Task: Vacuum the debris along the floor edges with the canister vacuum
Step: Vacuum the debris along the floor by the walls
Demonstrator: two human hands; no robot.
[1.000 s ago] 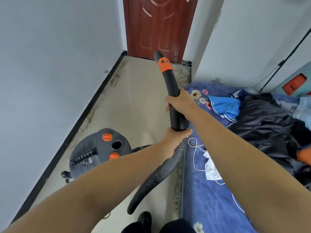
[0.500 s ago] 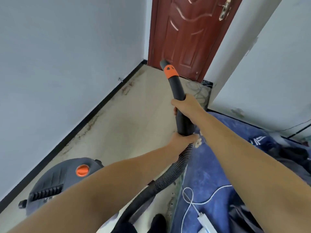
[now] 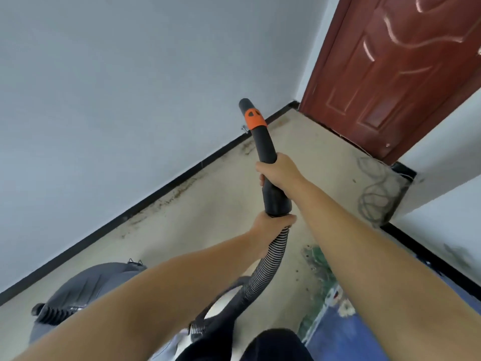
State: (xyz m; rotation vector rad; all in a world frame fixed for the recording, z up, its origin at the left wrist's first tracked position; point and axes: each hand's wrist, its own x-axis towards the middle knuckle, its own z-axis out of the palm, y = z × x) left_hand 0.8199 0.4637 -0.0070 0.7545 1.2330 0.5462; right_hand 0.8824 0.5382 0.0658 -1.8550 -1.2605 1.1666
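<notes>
At the lower left, the grey domed canister vacuum [image 3: 86,290] sat on the beige floor [image 3: 208,204], partly hidden behind the left forearm. Behind it, a black baseboard [image 3: 156,194] ran along the pale grey wall [image 3: 130,87], with brownish debris [image 3: 182,190] scattered on the floor just beside it. The ribbed black-and-white flexible hose [image 3: 265,267] curved up from near the canister to the left hand [image 3: 270,225], whose fingers were curled tightly round the hose right under the wand's wide cuff. Just above, the right hand [image 3: 279,171] gripped the black plastic wand with an orange collar [image 3: 263,147], fingers wrapped round its middle. The wand was held off the floor, its open tip pointing up toward the wall corner near the baseboard. Further right, a dark red panelled door [image 3: 406,69] stood shut, and a loose tangle of grey cable [image 3: 377,194] lay on the floor beside a white wall corner [image 3: 442,165]. At the lower right, a blue floral bedcover [image 3: 346,332] showed under the right forearm.
</notes>
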